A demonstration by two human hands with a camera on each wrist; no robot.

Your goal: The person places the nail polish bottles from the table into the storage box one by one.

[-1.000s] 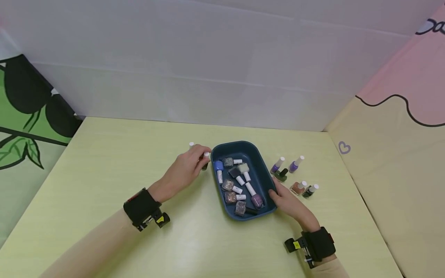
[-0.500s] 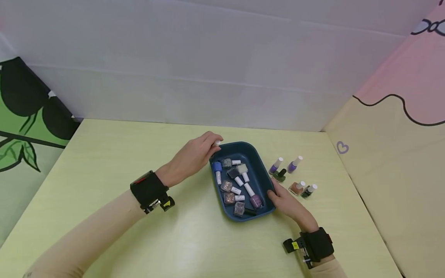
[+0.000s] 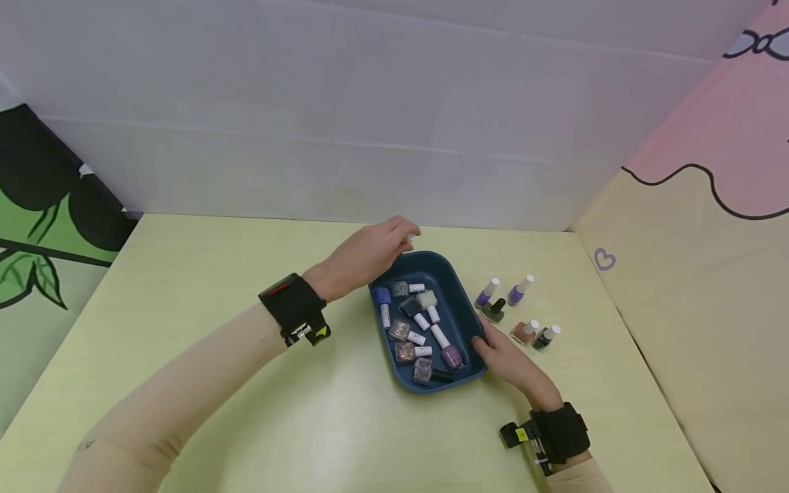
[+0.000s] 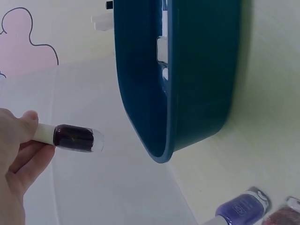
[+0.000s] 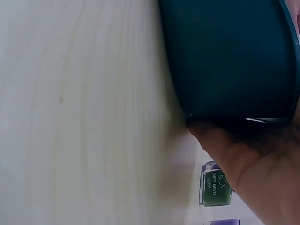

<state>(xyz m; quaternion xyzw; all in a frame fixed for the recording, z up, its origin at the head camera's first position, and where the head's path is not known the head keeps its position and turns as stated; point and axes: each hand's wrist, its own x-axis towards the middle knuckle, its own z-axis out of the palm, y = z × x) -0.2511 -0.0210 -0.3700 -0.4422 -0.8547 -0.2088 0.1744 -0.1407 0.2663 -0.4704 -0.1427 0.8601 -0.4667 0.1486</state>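
Note:
My left hand is over the far left end of a dark blue tray. In the left wrist view its thumb and fingers pinch the white cap of a dark nail polish bottle, clear of the tray. In the head view the hand hides most of that bottle. My right hand grips the tray's right side near its front corner, and the right wrist view shows fingers at the tray wall. Several nail polish bottles lie in the tray, among them a purple one and a blue one.
Right of the tray stand several more bottles, including a green one, an orange-brown one and a purple-based one. The left wrist view shows a violet bottle and a dark red bottle near the tray. A pale wall backs the table.
My left hand has carried the dark nail polish bottle right and away, from beside the tray's left side to its far end. My right hand keeps its grip, and the tray stays put.

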